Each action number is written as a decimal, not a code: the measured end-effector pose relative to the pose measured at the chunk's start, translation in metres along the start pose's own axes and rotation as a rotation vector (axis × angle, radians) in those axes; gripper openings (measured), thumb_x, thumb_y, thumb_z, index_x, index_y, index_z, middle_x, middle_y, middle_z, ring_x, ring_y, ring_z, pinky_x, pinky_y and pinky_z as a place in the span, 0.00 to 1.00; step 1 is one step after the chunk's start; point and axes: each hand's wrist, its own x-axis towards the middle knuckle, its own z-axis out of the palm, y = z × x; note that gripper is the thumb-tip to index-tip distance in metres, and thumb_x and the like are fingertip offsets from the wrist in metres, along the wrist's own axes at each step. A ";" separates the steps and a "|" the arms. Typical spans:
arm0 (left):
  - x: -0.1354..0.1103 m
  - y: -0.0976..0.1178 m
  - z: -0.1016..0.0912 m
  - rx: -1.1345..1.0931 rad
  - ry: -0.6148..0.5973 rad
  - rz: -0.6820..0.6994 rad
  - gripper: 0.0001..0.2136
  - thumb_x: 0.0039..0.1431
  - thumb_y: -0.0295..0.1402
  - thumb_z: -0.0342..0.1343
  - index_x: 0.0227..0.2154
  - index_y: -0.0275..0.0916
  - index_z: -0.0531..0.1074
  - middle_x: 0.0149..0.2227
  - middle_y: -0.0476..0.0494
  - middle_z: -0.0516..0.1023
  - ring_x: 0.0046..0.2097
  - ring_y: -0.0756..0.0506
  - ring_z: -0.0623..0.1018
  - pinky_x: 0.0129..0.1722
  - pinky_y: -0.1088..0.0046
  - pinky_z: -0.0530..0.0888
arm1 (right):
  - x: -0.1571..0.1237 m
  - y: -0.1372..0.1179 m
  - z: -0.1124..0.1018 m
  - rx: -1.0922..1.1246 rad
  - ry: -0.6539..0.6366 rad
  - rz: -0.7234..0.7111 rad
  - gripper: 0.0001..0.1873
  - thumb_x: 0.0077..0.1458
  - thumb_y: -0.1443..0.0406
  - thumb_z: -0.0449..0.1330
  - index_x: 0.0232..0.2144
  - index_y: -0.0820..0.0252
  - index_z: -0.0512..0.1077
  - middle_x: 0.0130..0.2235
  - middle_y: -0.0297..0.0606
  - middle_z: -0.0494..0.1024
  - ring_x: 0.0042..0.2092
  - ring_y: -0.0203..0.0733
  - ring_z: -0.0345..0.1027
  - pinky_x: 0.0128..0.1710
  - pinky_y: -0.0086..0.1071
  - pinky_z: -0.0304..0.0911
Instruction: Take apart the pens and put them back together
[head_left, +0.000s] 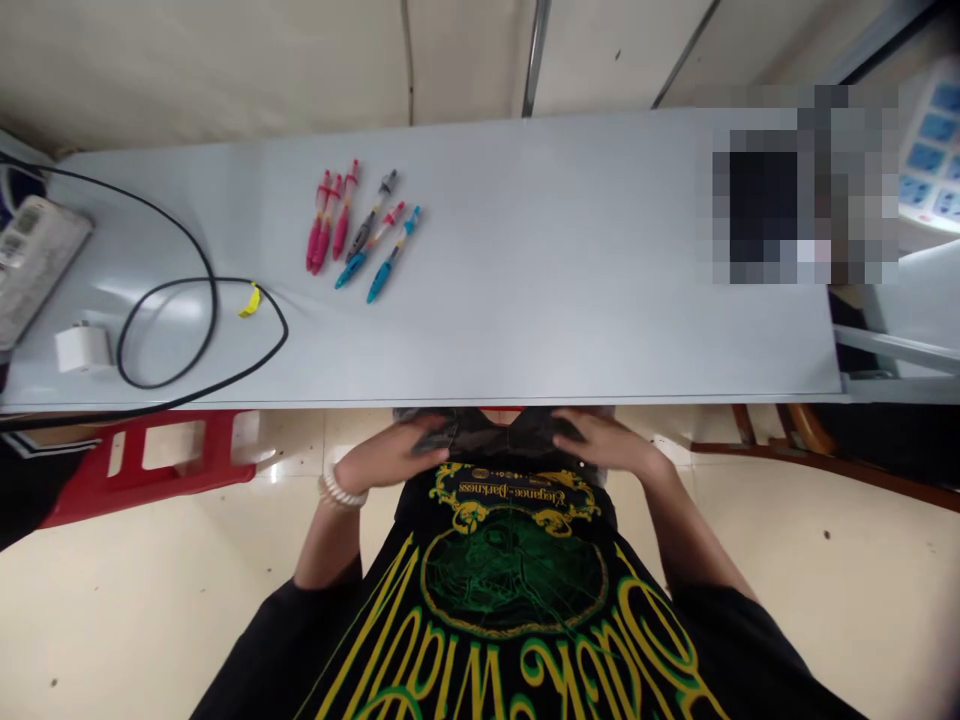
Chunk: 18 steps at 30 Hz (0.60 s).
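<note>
Resting well seems to need no tension, with left hand [401, 452] and right hand [601, 441] (both open, apparently empty) at the lap [496, 438] and the pens [364, 232] grouped on the left of the table [562, 260].

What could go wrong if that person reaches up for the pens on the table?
The pens lie loose and close together, so a bump might set some rolling. The black cord loops nearby, so the left hand could snag it, and a moving loop might nudge the white charger beside it.
</note>
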 end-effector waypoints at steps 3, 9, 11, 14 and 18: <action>-0.033 0.045 -0.040 -0.201 -0.083 0.253 0.22 0.71 0.44 0.62 0.65 0.51 0.74 0.57 0.42 0.86 0.54 0.39 0.86 0.57 0.59 0.84 | -0.032 -0.055 -0.031 0.083 -0.354 -0.362 0.32 0.66 0.50 0.69 0.66 0.55 0.76 0.62 0.48 0.82 0.60 0.57 0.79 0.63 0.51 0.74; 0.019 0.076 -0.127 -0.069 0.927 0.295 0.28 0.67 0.51 0.64 0.62 0.39 0.73 0.63 0.33 0.78 0.63 0.36 0.80 0.66 0.48 0.77 | -0.003 -0.146 -0.108 0.265 -0.273 -0.780 0.24 0.64 0.53 0.71 0.57 0.58 0.80 0.46 0.39 0.86 0.46 0.42 0.80 0.48 0.36 0.75; 0.054 0.065 -0.149 0.160 1.043 0.126 0.54 0.57 0.55 0.73 0.74 0.25 0.55 0.76 0.19 0.58 0.79 0.26 0.57 0.77 0.40 0.58 | 0.035 -0.156 -0.122 0.274 -0.023 -0.840 0.22 0.62 0.51 0.72 0.50 0.60 0.81 0.40 0.37 0.84 0.40 0.38 0.76 0.43 0.33 0.71; 0.086 0.047 -0.174 0.210 0.964 -0.227 0.76 0.42 0.63 0.76 0.79 0.24 0.39 0.81 0.15 0.34 0.80 0.11 0.38 0.75 0.24 0.43 | 0.093 -0.158 -0.131 0.311 0.305 -0.825 0.23 0.57 0.47 0.73 0.40 0.60 0.79 0.36 0.35 0.81 0.36 0.35 0.69 0.38 0.31 0.65; 0.092 0.035 -0.192 0.300 0.874 -0.407 0.67 0.52 0.66 0.67 0.79 0.27 0.42 0.78 0.09 0.48 0.78 0.10 0.52 0.74 0.30 0.56 | 0.131 -0.149 -0.131 0.327 0.413 -0.729 0.23 0.55 0.46 0.70 0.34 0.60 0.76 0.29 0.32 0.74 0.30 0.35 0.62 0.32 0.32 0.59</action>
